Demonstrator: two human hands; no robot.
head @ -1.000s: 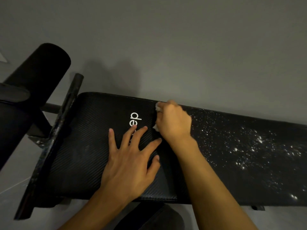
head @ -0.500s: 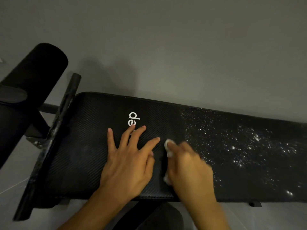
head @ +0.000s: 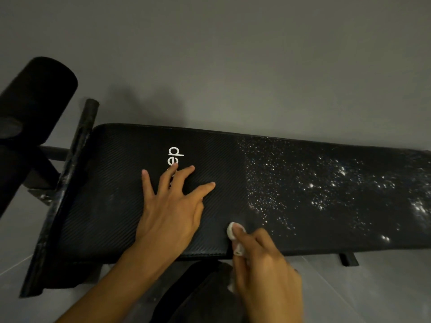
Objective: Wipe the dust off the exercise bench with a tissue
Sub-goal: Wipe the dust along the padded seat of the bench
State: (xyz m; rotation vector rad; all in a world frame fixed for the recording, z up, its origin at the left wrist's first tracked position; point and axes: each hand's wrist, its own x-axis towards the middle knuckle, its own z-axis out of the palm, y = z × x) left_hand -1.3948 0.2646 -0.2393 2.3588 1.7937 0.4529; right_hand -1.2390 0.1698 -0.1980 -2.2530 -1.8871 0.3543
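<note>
We are midway through the wiping step. Our right grip (head: pixel 263 264) pinches the wadded tissue (head: pixel 234 230) in curled fingers and presses it on the bench (head: pixel 116 183) at its near edge, right of the white logo (head: pixel 175 157) and closer to us. Our left grip (head: pixel 170 213) lies flat with fingers spread, grasping nothing. Its fingertips touch the logo's near end, and we judge that it steadies the bench.

Around the logo and left of it the pad looks clean. Well right of the logo, white dust (head: pixel 314 187) speckles the pad out to the frame's edge. The tissue sits just at the border between the two.

The next move, we judge, calls for a stroke farther right of the logo, into the specks. It needs firm pressure, and a fresh face of tissue once this one loads up.
</note>
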